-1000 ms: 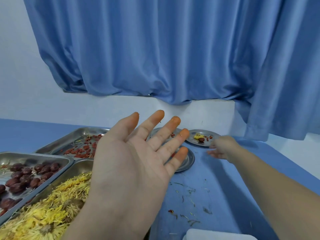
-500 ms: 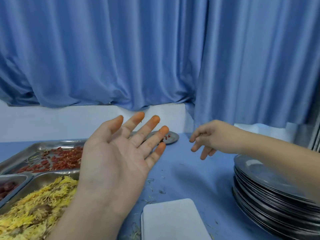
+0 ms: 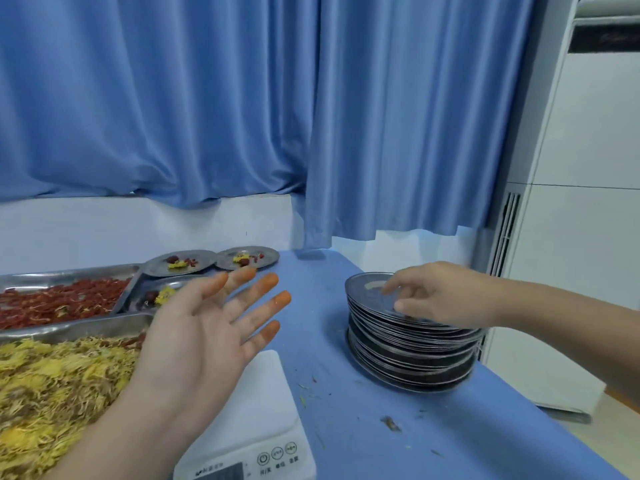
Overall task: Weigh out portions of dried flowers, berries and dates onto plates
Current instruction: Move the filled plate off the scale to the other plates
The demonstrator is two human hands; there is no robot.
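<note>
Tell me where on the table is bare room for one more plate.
Bare blue table between scale and plate stack, and in front of the stack, only crumbs there. Left is crowded: trays, filled plates.

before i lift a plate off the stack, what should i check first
1. Right hand on the stack of plates: ok, its fingers touch the top plate.
2. Only one plate taken: cannot tell, the rims lie too close together.
3. Scale platform free: not ok, the left hand covers part of it in view.
4. Left hand empty: ok, open, palm up, orange-stained fingertips.
5. Scale display at zero: cannot tell, it is dark and cut off at the frame edge.
</note>
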